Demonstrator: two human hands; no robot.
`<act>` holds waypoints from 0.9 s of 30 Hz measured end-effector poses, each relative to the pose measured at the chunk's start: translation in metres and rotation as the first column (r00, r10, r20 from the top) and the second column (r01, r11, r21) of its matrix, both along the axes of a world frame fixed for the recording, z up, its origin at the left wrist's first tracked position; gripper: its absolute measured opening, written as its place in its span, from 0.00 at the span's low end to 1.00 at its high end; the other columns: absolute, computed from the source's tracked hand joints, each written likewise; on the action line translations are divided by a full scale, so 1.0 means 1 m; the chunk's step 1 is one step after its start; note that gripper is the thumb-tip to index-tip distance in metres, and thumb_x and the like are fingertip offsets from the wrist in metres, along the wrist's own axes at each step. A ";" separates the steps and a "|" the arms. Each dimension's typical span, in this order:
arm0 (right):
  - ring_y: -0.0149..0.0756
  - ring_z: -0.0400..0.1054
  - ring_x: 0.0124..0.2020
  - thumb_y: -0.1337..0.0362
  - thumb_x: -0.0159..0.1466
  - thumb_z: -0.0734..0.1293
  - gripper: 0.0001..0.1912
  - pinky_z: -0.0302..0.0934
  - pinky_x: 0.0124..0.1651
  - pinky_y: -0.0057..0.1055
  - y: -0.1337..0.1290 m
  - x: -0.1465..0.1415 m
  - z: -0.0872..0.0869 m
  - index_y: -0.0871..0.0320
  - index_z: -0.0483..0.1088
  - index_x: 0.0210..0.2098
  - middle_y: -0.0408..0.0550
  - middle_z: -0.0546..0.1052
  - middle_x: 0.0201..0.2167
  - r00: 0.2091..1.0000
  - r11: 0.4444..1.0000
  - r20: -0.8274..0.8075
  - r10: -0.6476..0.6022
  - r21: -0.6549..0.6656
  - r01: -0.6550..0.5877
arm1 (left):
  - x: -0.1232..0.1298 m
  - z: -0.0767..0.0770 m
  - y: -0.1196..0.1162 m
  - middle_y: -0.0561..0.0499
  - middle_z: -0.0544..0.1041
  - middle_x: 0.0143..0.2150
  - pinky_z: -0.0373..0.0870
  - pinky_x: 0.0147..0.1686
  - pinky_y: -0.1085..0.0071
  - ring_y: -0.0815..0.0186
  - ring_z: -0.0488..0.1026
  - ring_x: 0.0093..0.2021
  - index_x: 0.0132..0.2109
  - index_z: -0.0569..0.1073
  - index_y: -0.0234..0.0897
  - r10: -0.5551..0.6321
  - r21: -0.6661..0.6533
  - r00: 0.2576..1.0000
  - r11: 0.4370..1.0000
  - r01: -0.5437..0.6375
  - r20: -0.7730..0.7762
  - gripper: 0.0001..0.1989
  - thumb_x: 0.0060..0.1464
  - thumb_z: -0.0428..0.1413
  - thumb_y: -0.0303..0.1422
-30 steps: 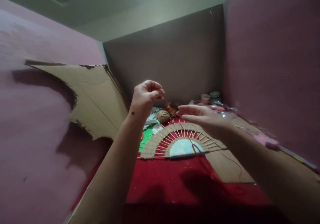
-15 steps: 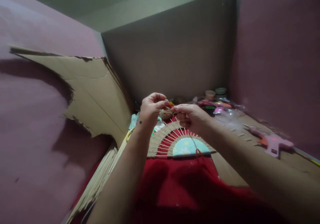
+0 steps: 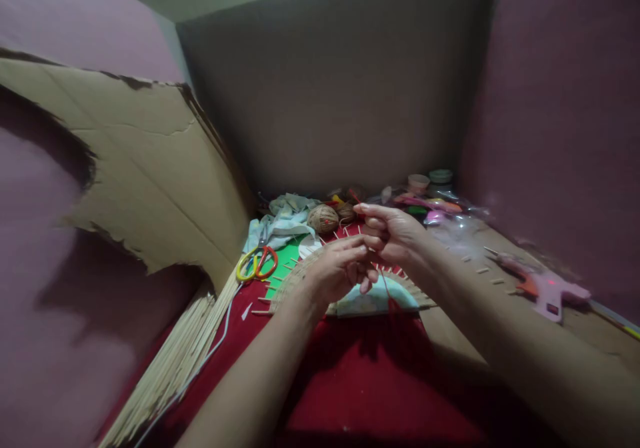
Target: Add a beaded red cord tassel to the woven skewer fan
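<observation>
1. Over the woven fan piece [image 3: 305, 276], head view: the left hand [image 3: 336, 271] rests on the woven band, fingers curled down onto it; whether they pinch anything cannot be told.
2. Just beyond the fan piece, the right hand [image 3: 393, 235] is closed, thumb and fingers together on a red thread [image 3: 389, 293] that runs down across the pale blue centre [image 3: 376, 299] of the fan piece.
3. Judged method: keep the thread taut from the right hand, hold the fan piece flat with the left hand, and guide the thread between the stick spokes [image 3: 263, 300] without snagging.
4. Behind the fan piece lie a jute twine ball [image 3: 323, 219], crumpled cloth [image 3: 285, 216] and small pots [image 3: 419, 183].
5. Left of the fan piece lie scissors [image 3: 257, 263] on green paper [image 3: 281, 266], a bundle of thin sticks [image 3: 175, 361] and a torn cardboard sheet [image 3: 135, 168].
6. Right of the fan piece, well apart, lies a pink glue gun [image 3: 545, 289].
7. Obstruction, as a judgement: the hands cover the working point, and the loose thread below could catch on protruding stick ends.
</observation>
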State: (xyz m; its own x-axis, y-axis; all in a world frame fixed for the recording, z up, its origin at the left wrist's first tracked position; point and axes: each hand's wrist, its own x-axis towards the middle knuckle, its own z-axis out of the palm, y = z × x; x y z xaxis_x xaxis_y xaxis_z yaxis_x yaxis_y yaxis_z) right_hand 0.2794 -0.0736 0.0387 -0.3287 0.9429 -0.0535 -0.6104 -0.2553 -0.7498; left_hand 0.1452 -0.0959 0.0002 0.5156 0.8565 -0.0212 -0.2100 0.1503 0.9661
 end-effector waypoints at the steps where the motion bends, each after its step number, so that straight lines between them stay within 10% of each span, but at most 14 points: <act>1: 0.22 0.36 0.12 0.69 0.59 0.65 0.04 0.35 0.14 0.22 0.001 0.002 -0.002 0.59 0.66 0.28 0.30 0.48 0.09 1.000 1.000 0.000 -0.004 -0.008 0.004 | 0.001 -0.002 -0.002 0.47 0.74 0.28 0.64 0.18 0.73 0.67 0.71 0.22 0.40 0.73 0.38 -0.058 -0.025 0.998 0.998 0.058 -0.004 0.16 0.45 0.62 0.40; 12: 0.19 0.43 0.11 0.72 0.56 0.66 0.04 0.38 0.14 0.20 0.007 0.028 -0.026 0.61 0.65 0.29 0.32 0.54 0.11 0.998 0.994 0.064 -0.021 -0.105 0.028 | 0.007 -0.016 -0.002 0.48 0.76 0.27 0.66 0.18 0.69 0.61 0.74 0.22 0.31 0.75 0.38 0.073 0.138 0.893 0.990 -0.012 -0.444 0.09 0.45 0.60 0.39; 18: 0.19 0.39 0.11 0.72 0.53 0.67 0.06 0.35 0.13 0.20 0.008 0.030 -0.045 0.60 0.64 0.27 0.30 0.50 0.09 0.988 0.987 0.127 -0.083 -0.124 0.099 | -0.086 0.014 0.027 0.40 0.75 0.46 0.69 0.40 0.63 0.53 0.72 0.48 0.41 0.75 0.37 0.659 0.550 0.320 0.748 -0.371 -0.680 0.07 0.53 0.57 0.30; 22: 0.19 0.38 0.12 0.71 0.51 0.68 0.06 0.34 0.13 0.20 0.006 0.023 -0.060 0.60 0.65 0.25 0.31 0.53 0.09 0.979 0.984 0.174 -0.110 -0.117 0.131 | -0.143 0.004 0.043 0.44 0.73 0.50 0.66 0.49 0.55 0.56 0.70 0.52 0.46 0.72 0.34 0.635 0.596 -0.050 0.692 -0.407 -0.771 0.12 0.55 0.57 0.33; 27: 0.19 0.38 0.12 0.68 0.48 0.70 0.07 0.33 0.13 0.20 0.004 0.017 -0.073 0.61 0.66 0.24 0.31 0.53 0.09 0.976 0.990 0.193 -0.104 -0.079 0.121 | -0.160 -0.022 0.060 0.43 0.70 0.54 0.68 0.48 0.53 0.57 0.70 0.50 0.53 0.68 0.34 0.540 0.605 -0.277 0.670 -0.429 -0.795 0.17 0.59 0.54 0.36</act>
State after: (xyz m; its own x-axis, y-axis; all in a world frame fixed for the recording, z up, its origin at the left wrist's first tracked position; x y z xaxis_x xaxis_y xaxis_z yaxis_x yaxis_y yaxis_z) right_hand 0.2964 -0.0700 -0.0341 -0.1970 0.9618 -0.1900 -0.4894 -0.2645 -0.8310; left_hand -0.0148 -0.0362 -0.0216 -0.5288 0.8418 0.1079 0.8242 0.4790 0.3022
